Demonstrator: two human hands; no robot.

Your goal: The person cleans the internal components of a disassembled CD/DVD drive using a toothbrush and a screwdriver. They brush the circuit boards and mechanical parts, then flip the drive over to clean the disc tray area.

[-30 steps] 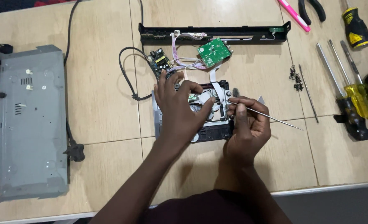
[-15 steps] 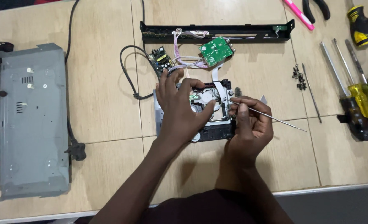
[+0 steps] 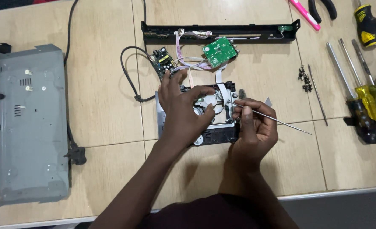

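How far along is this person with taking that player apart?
Already off: the grey metal cover lies aside at left, the black front panel at the top, and loose screws rest apart. In hand: the left hand steadies the disc drive while the right hand works a thin metal tool into it. The green circuit board remains wired by cables.

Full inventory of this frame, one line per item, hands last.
disc drive mechanism: 1, black and silver, centre
thin metal rod: 1, silver, in right hand
green circuit board: 1, upper centre
small power board: 1, dark, left of it
black front panel: 1, top
grey metal cover: 1, left
black cable: 1, left of centre
screwdrivers: several, yellow and black handles, right
screws: small pile, dark, right
pink tool: 1, top right
left hand: on drive
right hand: grips rod
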